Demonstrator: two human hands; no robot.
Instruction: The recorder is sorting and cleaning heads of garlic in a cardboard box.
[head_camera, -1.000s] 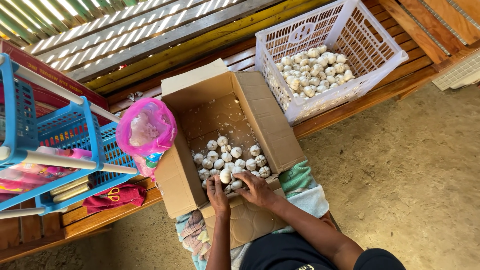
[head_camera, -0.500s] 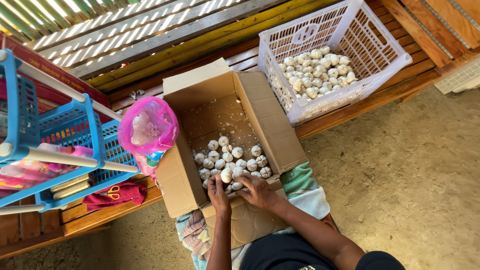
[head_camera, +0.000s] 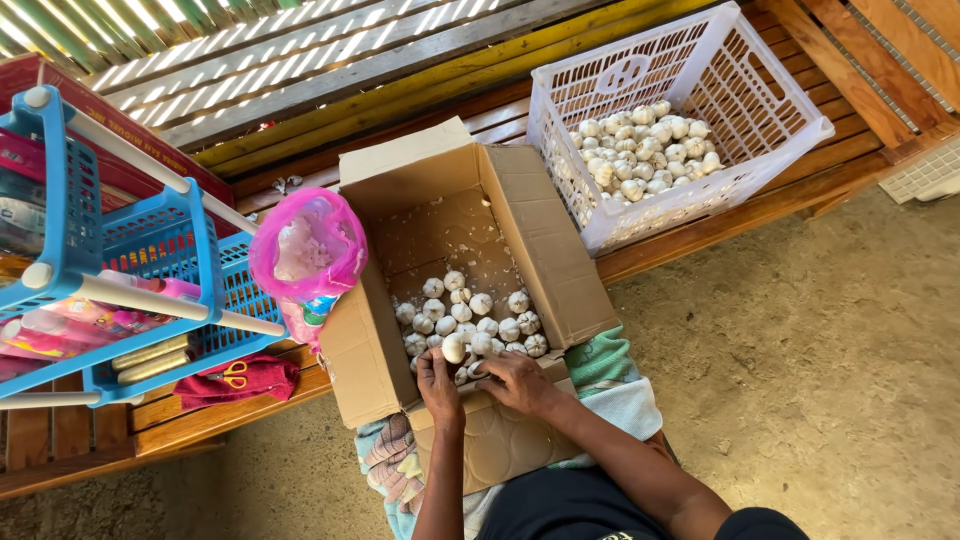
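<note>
Little differs from half a second ago: both hands stay at the near edge of the cardboard box (head_camera: 560, 250), and the garlic heap has not shifted. The left hand (head_camera: 438, 380) pinches one garlic bulb (head_camera: 453, 348) at its fingertips, lifted slightly above the pile. The right hand (head_camera: 518, 380) lies curled among the loose garlic bulbs (head_camera: 470, 310) at the box's near end; whether it grips one I cannot tell, since its fingers cover what lies beneath.

The box's near flap hides the lowest bulbs, and the person's lap is cut off by the frame's lower edge. A patterned cloth (head_camera: 620, 380) shows under the box.

The box is plain brown corrugated board, flaps open, its floor dusted with papery skin. The bulbs are white, ribbed, rounded. Beyond it on the slatted wooden worktop (head_camera: 760, 200) stands a white plastic lattice crate (head_camera: 770, 110) holding more garlic. A pink plastic bag (head_camera: 305, 250) sits beside blue plastic baskets (head_camera: 150, 260).
</note>
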